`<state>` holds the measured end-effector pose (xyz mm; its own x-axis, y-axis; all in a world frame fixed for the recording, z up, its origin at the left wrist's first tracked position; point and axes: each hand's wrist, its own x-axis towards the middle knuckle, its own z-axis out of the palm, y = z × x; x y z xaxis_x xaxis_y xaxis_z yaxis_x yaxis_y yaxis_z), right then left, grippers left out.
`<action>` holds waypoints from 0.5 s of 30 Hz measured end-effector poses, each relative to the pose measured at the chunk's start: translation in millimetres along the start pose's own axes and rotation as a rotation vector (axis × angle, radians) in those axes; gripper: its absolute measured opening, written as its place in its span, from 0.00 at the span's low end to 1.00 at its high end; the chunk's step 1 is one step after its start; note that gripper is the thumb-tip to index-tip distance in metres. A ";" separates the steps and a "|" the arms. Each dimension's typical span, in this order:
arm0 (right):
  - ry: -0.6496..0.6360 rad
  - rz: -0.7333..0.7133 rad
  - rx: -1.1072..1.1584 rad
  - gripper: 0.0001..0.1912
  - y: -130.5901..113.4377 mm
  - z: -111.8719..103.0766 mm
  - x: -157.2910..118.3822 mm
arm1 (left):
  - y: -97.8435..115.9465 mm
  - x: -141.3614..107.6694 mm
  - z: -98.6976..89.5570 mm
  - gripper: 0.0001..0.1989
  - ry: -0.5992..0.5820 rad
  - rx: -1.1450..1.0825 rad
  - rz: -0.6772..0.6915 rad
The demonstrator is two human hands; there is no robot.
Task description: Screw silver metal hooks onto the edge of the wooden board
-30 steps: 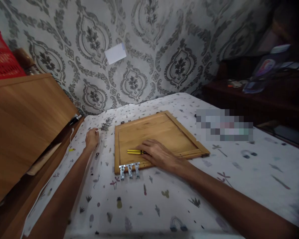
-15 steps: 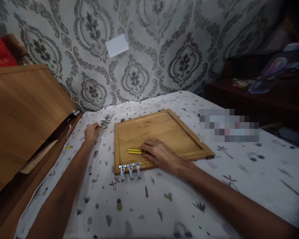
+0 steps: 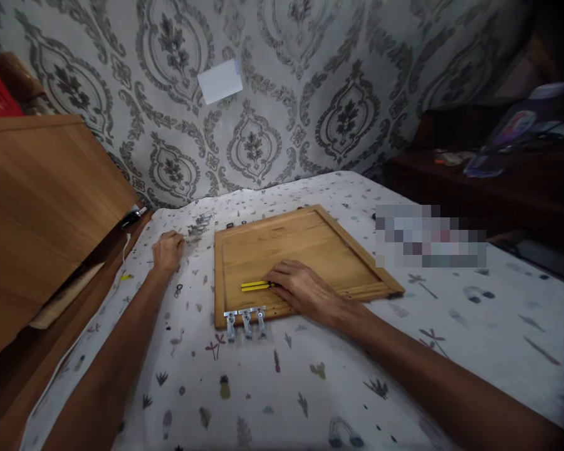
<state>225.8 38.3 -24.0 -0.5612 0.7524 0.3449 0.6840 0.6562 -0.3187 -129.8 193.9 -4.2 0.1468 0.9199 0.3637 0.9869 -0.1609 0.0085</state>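
My right hand rests on a framed wooden panel, its fingers closed round a slim yellow-and-black tool with two prongs, like tweezers. The prongs point left across the panel. Three silver metal clips sit side by side on the panel's near left edge. To the panel's left, my left hand is low over the cloth with its fingers curled together. Whatever its fingertips pinch is too small to make out. Just right of those fingertips lies a loose pile of metal clips.
A patterned white cloth covers the surface. On the left stands a wooden cabinet. A blurred-out item lies right of the panel. Farther right, a clear bottle stands on dark furniture. Small dark pieces lie behind the panel.
My left hand has shifted slightly left, away from the metal pile. My right hand and the yellow tool stay in place, and the view has turned a little.
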 end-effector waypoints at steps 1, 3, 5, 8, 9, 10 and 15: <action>0.000 -0.001 -0.002 0.09 0.7 0.5 0.0 | -0.2 0.2 -0.4 0.18 0.011 -0.017 0.001; 0.004 -0.003 -0.007 0.09 1.8 1.0 0.4 | -0.8 0.1 -2.0 0.18 0.034 -0.058 -0.004; 0.012 -0.001 -0.015 0.09 2.2 1.1 2.1 | -0.9 -0.6 -5.3 0.18 0.067 -0.110 -0.021; 0.028 0.022 -0.031 0.08 1.1 0.4 6.8 | 3.0 -3.5 -13.9 0.17 0.124 -0.221 -0.047; 0.037 0.037 -0.037 0.07 0.4 -0.1 8.6 | 6.2 -5.1 -17.4 0.16 0.141 -0.269 -0.050; 0.051 0.054 -0.040 0.07 -0.1 -0.7 10.1 | 10.5 -7.1 -21.0 0.15 0.154 -0.324 -0.047; 0.166 0.144 0.005 0.09 -1.2 -6.6 10.1 | 49.3 -26.8 -37.7 0.09 0.107 -0.662 0.055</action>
<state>222.4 44.8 -14.4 -0.3735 0.8188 0.4359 0.7486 0.5436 -0.3796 -87.5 147.8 21.6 0.1546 0.8693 0.4694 0.7244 -0.4228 0.5444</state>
